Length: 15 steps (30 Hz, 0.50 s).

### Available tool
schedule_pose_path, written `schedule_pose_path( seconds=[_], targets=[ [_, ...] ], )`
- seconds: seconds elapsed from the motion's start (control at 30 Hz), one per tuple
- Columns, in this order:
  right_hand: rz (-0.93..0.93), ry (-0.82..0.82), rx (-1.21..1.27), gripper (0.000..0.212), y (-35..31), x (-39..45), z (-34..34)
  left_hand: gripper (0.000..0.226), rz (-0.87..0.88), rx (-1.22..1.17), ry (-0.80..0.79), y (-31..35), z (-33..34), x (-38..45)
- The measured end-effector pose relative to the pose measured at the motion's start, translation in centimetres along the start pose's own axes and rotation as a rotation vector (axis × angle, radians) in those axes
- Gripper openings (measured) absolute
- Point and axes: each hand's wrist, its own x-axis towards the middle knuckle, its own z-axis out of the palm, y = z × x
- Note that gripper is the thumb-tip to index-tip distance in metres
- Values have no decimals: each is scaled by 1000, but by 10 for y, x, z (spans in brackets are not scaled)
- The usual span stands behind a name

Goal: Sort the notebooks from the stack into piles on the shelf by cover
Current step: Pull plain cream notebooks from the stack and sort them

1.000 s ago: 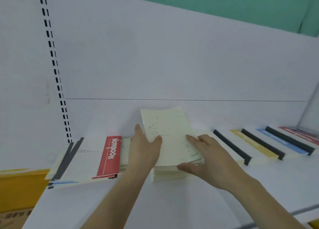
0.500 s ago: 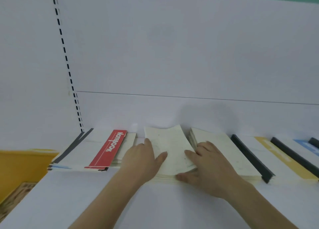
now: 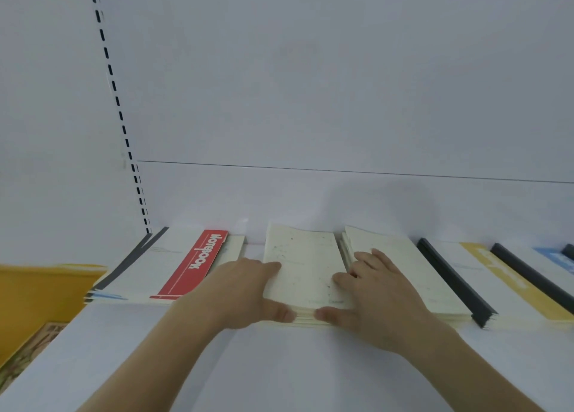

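A pile of cream-covered notebooks [image 3: 302,268] lies flat on the white shelf [image 3: 279,365], in the middle. My left hand [image 3: 245,290] holds its left edge, thumb at the front edge and fingers on the top cover. My right hand [image 3: 372,293] holds its right edge the same way, thumb at the front. To the left sits a pile topped by a white notebook with a red "NOTEBOOK" band [image 3: 195,265]. A second cream pile [image 3: 413,272] lies right of my right hand, next to a dark-spined notebook [image 3: 450,281].
Further right lie notebooks with a yellow band [image 3: 503,275], a dark spine [image 3: 534,278] and a blue band [image 3: 559,259]. A yellow bin [image 3: 37,296] stands below the shelf at the left. The white back panel [image 3: 310,101] rises behind the piles.
The top cream notebook, raised and tilted a second ago, now lies flat on its pile. Both hands have slid to the pile's sides. The camera has shifted right and up.
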Motion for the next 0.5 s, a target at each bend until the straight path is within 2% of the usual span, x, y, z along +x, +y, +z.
schedule_pose_path(
  seconds=[0.13,0.3,0.4,0.5],
  targets=[
    [-7,5,20,92,3,2,6,78,14,24,11,2,4,0],
    [43,15,-12,99,-3,-2,3,85,36,-21,56,-4,9,-4],
    [135,107,-1,96,-14,-1,-9,85,19,-45,130,-9,8,-11],
    [202,108,-3,96,-24,0,-24,74,-30,-92,222,-17,6,-19]
  ],
)
